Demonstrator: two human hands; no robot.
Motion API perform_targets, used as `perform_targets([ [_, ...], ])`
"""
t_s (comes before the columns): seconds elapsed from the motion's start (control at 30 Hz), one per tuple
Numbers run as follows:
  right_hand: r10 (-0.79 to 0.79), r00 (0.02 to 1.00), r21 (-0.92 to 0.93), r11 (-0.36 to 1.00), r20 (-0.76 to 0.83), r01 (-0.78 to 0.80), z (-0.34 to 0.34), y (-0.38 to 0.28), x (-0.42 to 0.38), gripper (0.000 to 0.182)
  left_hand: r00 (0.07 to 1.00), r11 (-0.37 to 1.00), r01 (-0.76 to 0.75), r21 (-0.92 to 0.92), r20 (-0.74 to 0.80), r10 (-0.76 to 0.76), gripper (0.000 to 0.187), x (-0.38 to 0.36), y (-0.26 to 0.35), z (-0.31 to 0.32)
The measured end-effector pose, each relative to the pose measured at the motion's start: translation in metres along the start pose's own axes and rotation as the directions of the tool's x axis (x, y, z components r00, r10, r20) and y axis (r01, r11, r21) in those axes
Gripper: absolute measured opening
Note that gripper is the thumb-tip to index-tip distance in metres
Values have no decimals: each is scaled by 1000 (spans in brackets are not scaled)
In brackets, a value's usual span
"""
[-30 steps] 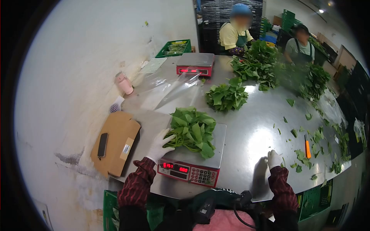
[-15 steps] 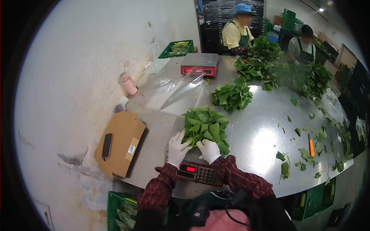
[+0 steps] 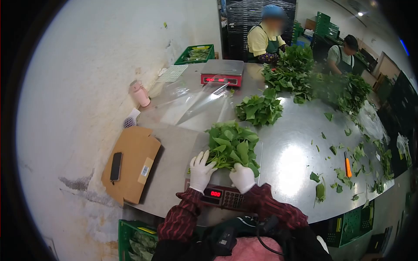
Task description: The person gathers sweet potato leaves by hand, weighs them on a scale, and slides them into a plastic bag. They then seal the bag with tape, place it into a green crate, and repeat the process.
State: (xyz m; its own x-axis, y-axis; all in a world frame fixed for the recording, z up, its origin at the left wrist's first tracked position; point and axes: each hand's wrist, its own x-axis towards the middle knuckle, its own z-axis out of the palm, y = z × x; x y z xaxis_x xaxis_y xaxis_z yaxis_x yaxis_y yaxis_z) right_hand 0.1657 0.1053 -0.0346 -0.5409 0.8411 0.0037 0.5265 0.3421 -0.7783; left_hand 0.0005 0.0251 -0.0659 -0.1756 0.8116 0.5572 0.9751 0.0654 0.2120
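Note:
A bunch of leafy greens (image 3: 233,141) lies on the plate of a red scale (image 3: 223,196) in front of me, its stems toward me. The scale's display shows zeros. My left hand (image 3: 201,172), in a white glove, rests on the left of the stems with its fingers apart. At the lower right edge of the bunch is my right hand (image 3: 243,177), also gloved, its fingers curled against the stems and leaves; its fingertips are partly hidden. Another bunch (image 3: 260,107) lies just beyond.
A cardboard piece (image 3: 130,167) with a phone (image 3: 116,166) is at left. Clear plastic (image 3: 187,102) lies before a second scale (image 3: 222,71). An orange-handled knife (image 3: 348,167) and loose leaves are at right. Two people stand behind big leaf piles (image 3: 289,71).
My right hand has shifted slightly right and down along the edge of the bunch. My left hand stays nearly in place. The person at the far right has bent an arm toward the leaves.

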Motion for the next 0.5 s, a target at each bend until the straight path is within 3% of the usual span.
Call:
perform_targets([
  [0.07, 59, 994, 274, 958, 94, -83, -44, -5, -18, 16, 1000, 1000, -9, -6, 1, 9, 30, 1, 0, -2],
  [0.13, 38, 996, 528, 846, 76, -73, -84, 31, -17, 18, 1000, 1000, -8, -12, 4, 8, 34, 2, 2, -4],
  [0.2, 126, 962, 439, 899, -242, -7, -135, 65, -6, 39, 1000, 1000, -1, -3, 9, 1, 35, 3, 2, -4],
  [0.23, 322, 904, 628, 774, -281, -81, -155, 70, -9, 44, 1000, 1000, 1, 9, 16, -1, 36, 2, 3, -4],
  [0.3, 190, 945, 516, 856, -268, -26, -161, 52, -14, 43, 1000, 1000, 0, 11, 11, -1, 35, 2, 3, -4],
  [0.37, 278, 961, 518, 823, -9, -233, -134, 17, -18, 43, 1000, 1000, -7, 16, 14, 7, 35, 0, 4, -3],
  [0.5, 47, 948, 404, 897, 313, -178, -45, -16, -18, 41, 1000, 1000, 0, 23, 4, 0, 31, 0, 4, -1],
])
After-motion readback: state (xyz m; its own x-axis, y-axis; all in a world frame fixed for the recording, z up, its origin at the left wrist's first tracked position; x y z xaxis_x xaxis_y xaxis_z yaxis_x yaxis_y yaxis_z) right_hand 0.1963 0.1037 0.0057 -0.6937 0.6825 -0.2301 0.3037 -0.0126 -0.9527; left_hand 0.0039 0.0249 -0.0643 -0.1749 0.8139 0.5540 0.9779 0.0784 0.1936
